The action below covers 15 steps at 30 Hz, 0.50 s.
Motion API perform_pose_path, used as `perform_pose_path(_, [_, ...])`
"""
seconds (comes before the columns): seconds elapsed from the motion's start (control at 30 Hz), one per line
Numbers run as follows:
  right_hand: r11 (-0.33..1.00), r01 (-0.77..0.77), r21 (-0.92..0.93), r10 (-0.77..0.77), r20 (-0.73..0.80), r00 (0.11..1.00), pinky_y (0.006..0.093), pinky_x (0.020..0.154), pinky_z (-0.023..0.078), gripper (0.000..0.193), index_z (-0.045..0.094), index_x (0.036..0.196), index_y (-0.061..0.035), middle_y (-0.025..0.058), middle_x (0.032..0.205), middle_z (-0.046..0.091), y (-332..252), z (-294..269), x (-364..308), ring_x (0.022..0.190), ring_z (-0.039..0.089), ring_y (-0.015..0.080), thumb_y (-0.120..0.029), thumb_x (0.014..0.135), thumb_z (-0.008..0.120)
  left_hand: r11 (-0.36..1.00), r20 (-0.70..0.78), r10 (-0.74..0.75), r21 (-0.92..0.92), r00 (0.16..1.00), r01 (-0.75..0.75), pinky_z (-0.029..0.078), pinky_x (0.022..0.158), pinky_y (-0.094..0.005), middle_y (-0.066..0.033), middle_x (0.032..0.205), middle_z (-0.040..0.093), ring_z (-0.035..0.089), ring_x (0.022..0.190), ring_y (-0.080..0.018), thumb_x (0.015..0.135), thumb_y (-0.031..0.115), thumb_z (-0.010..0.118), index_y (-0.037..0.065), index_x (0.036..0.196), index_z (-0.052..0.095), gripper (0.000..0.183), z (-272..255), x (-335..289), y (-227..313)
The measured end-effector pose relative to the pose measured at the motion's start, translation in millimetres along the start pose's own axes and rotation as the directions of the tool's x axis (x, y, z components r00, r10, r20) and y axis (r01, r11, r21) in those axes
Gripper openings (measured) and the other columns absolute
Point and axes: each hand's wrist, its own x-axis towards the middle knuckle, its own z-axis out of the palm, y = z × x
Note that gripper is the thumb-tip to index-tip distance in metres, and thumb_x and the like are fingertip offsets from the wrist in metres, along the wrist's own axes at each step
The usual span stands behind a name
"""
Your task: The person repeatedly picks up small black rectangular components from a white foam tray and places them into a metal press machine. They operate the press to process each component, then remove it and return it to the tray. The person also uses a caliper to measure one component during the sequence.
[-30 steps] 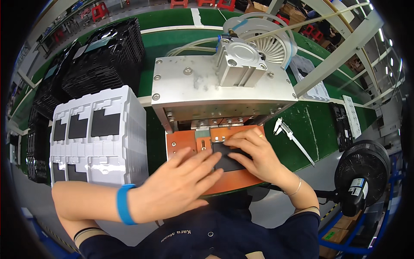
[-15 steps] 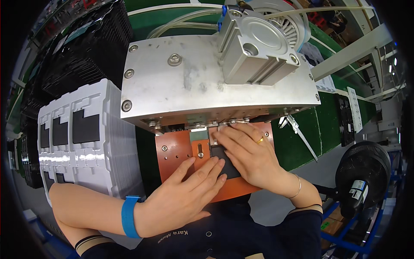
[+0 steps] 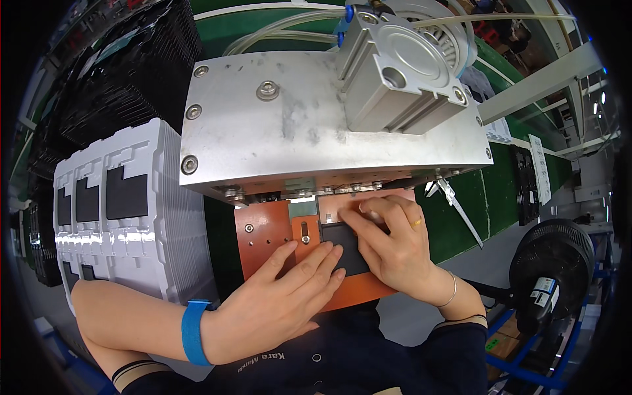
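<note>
A flat dark grey plate (image 3: 349, 258) lies on the orange base plate (image 3: 257, 224) under the metal press. My left hand (image 3: 286, 293) rests flat with its fingers stretched, the fingertips at the plate's left edge. My right hand (image 3: 398, 247) is over the plate's right side, fingers bent and drawn together near its far edge. What they pinch, if anything, is hidden. Beyond the grey plate a copper-coloured strip (image 3: 332, 205) reaches toward the press, beside a small slotted orange block (image 3: 305, 230) with a screw.
The silver press housing (image 3: 263, 125) with an air cylinder (image 3: 408, 72) stands just beyond my hands. White trays (image 3: 151, 250) holding dark pieces are stacked at left, black trays (image 3: 131, 85) behind them. Calipers (image 3: 461, 214) lie at right, near a black fan (image 3: 550, 263).
My right hand has pulled back from under the press edge, and its stretched fingers have bent together, uncovering more of the copper-coloured strip. My left hand has stayed almost still.
</note>
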Motion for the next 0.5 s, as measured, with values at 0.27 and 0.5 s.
perform_pose_path(0.27, [0.986,0.037,0.161,-0.054,0.101,0.993,0.0335,0.074,0.043,0.043,0.069,0.116,-0.0172,0.0058,0.106,0.058,4.8,2.4,-0.5,0.097,0.052,0.0240,-0.005,0.075,0.066,1.000,-0.008,0.000,0.007,1.000,0.000,0.027,0.115,-0.0502,-0.0168,0.149,0.042,0.035,0.143,-0.0292,0.083,0.051,0.066,0.006,0.140,0.049,0.074,1.3,0.6,0.2])
perform_pose_path(0.5, [0.980,-0.045,0.193,0.033,0.068,0.997,0.0387,0.080,0.047,0.039,0.069,0.115,-0.0138,0.0080,0.112,0.060,5.6,-1.0,-0.5,0.100,0.056,0.0268,-0.008,0.077,0.070,1.000,0.018,-0.003,-0.022,1.000,0.004,0.027,0.115,-0.0498,-0.0174,0.150,0.042,0.035,0.143,-0.0319,0.084,0.051,0.065,0.006,0.140,0.049,0.074,-3.9,1.6,-1.8])
